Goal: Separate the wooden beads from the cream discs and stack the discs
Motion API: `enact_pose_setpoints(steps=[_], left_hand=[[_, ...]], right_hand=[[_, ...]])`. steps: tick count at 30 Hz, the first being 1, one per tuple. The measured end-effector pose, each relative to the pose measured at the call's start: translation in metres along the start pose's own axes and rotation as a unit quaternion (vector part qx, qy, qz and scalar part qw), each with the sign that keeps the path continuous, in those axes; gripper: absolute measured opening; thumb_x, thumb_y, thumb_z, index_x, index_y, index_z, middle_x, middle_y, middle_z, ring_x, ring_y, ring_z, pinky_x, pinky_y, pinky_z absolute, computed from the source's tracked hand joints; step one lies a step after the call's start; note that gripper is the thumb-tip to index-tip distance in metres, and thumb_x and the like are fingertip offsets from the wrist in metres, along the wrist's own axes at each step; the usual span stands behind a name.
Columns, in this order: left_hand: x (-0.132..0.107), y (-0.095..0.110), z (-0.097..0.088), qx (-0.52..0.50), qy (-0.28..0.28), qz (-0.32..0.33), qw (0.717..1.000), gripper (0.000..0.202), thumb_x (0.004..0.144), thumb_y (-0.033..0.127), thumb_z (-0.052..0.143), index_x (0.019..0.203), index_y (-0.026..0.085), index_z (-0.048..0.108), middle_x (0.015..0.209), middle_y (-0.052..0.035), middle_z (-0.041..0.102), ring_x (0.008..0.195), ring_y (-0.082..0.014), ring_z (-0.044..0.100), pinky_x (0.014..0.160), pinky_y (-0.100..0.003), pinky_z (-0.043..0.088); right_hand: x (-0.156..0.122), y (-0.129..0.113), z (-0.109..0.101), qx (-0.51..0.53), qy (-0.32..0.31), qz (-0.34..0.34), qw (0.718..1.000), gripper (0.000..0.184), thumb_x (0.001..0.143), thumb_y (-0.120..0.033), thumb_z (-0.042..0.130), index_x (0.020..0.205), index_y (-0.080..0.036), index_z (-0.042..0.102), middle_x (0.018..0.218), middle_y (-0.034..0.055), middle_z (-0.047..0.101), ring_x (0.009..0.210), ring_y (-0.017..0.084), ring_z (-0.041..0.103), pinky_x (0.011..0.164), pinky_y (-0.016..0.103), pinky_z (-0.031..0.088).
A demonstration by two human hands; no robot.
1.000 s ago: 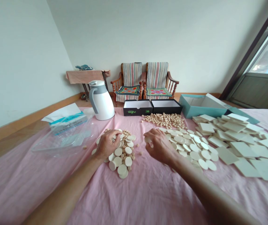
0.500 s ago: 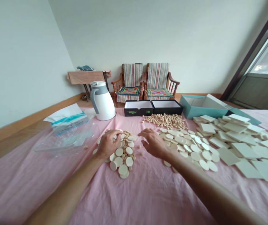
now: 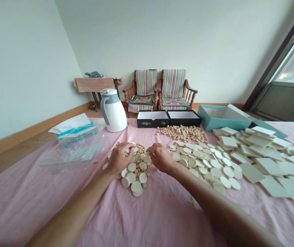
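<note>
My left hand (image 3: pixel 122 158) is curled at the left side of a mixed pile, thumb and fingers pinched on a pale round wooden disc whose edge just shows at the fingertips. Beneath and in front of it lie several round discs (image 3: pixel 136 186) mingled with small wooden beads (image 3: pixel 138 168). My right hand (image 3: pixel 161 157) reaches over the right edge of this pile, fingertips bent down and drawn together near a disc (image 3: pixel 147 159). Whatever is between those fingers, if anything, is hidden. Just right of this hand spreads a larger heap of round discs (image 3: pixel 203 160).
Behind the discs lies a heap of beads (image 3: pixel 184 133), then two black boxes (image 3: pixel 153 122). To the right are square wooden tiles (image 3: pixel 269 164) and a teal box (image 3: pixel 224 123). A white jug (image 3: pixel 117 116) and plastic packaging (image 3: pixel 72 154) stand left on the pink cloth (image 3: pixel 159 216).
My right hand has moved left to the edge of the mixed pile, and its spread fingers have drawn together and bent down. My left hand has stayed nearly still.
</note>
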State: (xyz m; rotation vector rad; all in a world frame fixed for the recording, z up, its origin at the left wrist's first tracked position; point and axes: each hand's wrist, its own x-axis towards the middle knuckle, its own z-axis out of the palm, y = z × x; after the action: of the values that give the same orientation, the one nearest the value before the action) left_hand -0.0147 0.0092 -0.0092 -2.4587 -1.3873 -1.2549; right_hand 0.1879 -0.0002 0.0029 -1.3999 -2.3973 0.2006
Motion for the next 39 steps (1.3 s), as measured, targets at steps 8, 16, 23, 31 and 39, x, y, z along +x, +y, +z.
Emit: enact_pose_setpoints(steps=[8, 16, 23, 31, 39], left_hand=[[0.0, 0.0, 0.002, -0.002, -0.004, 0.001, 1.0, 0.015, 0.084, 0.021, 0.049, 0.086, 0.018, 0.064, 0.088, -0.0039, 0.07, 0.085, -0.0176, 0.063, 0.078, -0.029, 0.048], [0.001, 0.001, 0.002, -0.005, 0.0, 0.001, 1.0, 0.016, 0.084, 0.02, 0.049, 0.087, 0.018, 0.064, 0.087, -0.0042, 0.07, 0.084, -0.0176, 0.063, 0.078, -0.029, 0.048], [0.001, 0.0, 0.001, -0.002, 0.002, 0.0, 1.0, 0.016, 0.084, 0.02, 0.049, 0.087, 0.018, 0.064, 0.088, -0.0039, 0.07, 0.084, -0.0174, 0.064, 0.078, -0.029, 0.048], [0.0, -0.001, 0.001, -0.005, -0.001, 0.004, 1.0, 0.015, 0.084, 0.019, 0.049, 0.087, 0.019, 0.064, 0.089, -0.0033, 0.07, 0.085, -0.0171, 0.063, 0.08, -0.029, 0.048], [-0.002, -0.003, 0.003, -0.003, -0.002, 0.002, 1.0, 0.015, 0.085, 0.021, 0.049, 0.088, 0.019, 0.063, 0.089, -0.0033, 0.069, 0.085, -0.0169, 0.063, 0.08, -0.028, 0.048]], right_hand=[[-0.052, 0.048, -0.06, -0.046, 0.082, 0.148, 0.984, 0.025, 0.083, -0.018, 0.041, 0.08, -0.018, 0.066, 0.079, 0.0049, 0.065, 0.073, 0.014, 0.056, 0.067, 0.025, 0.034], [-0.051, 0.053, -0.063, -0.076, 0.114, 0.158, 0.978, 0.023, 0.081, -0.019, 0.047, 0.091, -0.02, 0.067, 0.092, 0.0073, 0.064, 0.092, 0.02, 0.055, 0.079, 0.03, 0.035], [0.002, 0.009, -0.011, 0.005, -0.003, 0.011, 1.0, 0.033, 0.079, -0.012, 0.048, 0.109, -0.016, 0.061, 0.106, 0.0094, 0.063, 0.103, 0.019, 0.052, 0.086, 0.028, 0.037], [0.019, 0.004, 0.01, -0.007, -0.021, 0.024, 0.999, 0.028, 0.076, -0.016, 0.05, 0.102, -0.015, 0.061, 0.098, 0.0106, 0.062, 0.088, 0.018, 0.056, 0.077, 0.028, 0.04], [-0.044, 0.043, -0.046, -0.016, 0.079, 0.048, 0.996, 0.026, 0.073, -0.017, 0.05, 0.096, -0.017, 0.062, 0.092, 0.0068, 0.059, 0.084, 0.017, 0.053, 0.075, 0.026, 0.038]])
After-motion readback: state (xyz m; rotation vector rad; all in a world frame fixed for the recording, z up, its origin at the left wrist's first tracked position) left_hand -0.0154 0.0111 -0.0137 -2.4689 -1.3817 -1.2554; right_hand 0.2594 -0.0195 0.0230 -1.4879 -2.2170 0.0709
